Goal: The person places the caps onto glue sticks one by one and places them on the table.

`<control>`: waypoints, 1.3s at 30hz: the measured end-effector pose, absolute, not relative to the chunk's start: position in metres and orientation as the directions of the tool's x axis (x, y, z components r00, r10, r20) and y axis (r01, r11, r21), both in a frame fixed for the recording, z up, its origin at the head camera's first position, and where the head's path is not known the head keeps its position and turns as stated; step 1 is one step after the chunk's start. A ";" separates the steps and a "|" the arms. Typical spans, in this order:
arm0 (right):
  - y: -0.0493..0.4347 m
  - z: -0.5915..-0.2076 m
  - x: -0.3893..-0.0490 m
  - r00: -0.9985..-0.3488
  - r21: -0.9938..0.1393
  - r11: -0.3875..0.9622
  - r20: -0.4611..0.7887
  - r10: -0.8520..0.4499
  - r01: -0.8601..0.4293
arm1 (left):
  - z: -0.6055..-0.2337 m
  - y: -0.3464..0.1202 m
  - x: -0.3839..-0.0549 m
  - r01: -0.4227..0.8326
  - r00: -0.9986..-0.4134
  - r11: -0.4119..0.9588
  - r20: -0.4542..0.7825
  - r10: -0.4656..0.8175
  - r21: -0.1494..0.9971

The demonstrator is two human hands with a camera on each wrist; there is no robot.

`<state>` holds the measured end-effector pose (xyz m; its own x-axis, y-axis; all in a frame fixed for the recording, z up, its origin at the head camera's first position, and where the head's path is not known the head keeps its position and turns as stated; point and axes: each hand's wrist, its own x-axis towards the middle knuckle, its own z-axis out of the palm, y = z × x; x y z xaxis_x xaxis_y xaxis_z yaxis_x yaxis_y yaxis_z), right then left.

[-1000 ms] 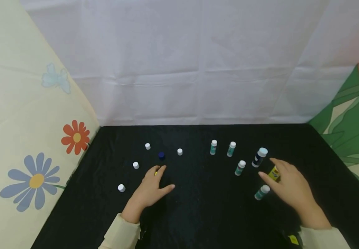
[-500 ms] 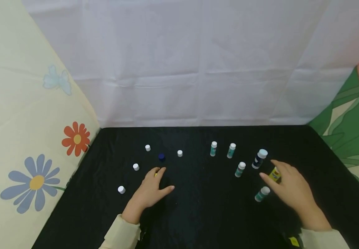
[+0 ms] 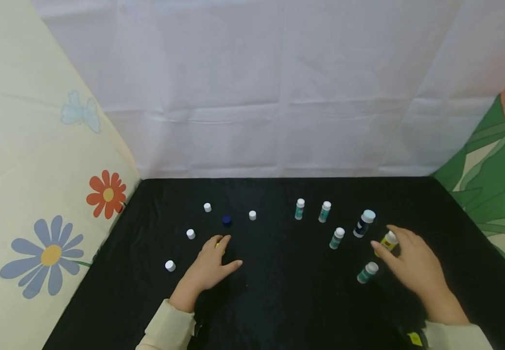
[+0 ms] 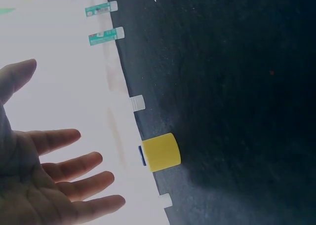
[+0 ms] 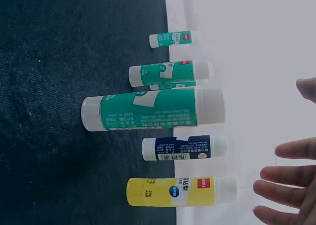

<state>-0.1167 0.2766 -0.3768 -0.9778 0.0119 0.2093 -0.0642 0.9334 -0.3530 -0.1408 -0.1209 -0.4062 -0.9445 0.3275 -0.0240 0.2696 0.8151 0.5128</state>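
Observation:
My left hand (image 3: 208, 266) hovers with spread fingers over a yellow glue stick cap (image 4: 162, 152), which it mostly hides in the head view. The left wrist view shows that palm holding nothing, its fingers apart from the cap. On the right, a yellow glue stick (image 5: 170, 192) with a white top stands on the black cloth. My right hand (image 3: 418, 265) is beside it, thumb and forefinger spread to either side in the head view. Its fingers (image 5: 281, 175) stay off the stick in the right wrist view. A dark blue glue stick (image 3: 364, 223) stands just behind.
Several green glue sticks (image 3: 337, 238) stand upright around the right half, one (image 3: 368, 272) close to my right thumb. At left lie several white caps (image 3: 170, 266) and a dark blue cap (image 3: 227, 220). White cloth (image 3: 252, 97) hangs behind the black table cloth (image 3: 278, 291).
My right hand has shifted slightly right, showing more of the yellow glue stick's white top. The left hand has drifted very slightly left. The caps and other sticks stay where they were.

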 end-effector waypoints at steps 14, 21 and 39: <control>0.281 -0.380 -0.118 -0.977 -0.379 0.924 0.210 0.031 -0.052 | -0.410 -0.124 -0.144 0.243 -0.947 0.800 -0.044 0.318 0.548; 0.283 -0.380 -0.118 -0.979 -0.391 0.920 0.200 0.049 -0.034 | -0.411 -0.126 -0.145 0.237 -0.949 0.808 -0.048 0.311 0.540; 0.295 -0.386 -0.117 -0.984 -0.403 0.915 0.159 0.074 0.004 | -0.415 -0.127 -0.147 0.192 -0.956 0.822 -0.087 0.280 0.537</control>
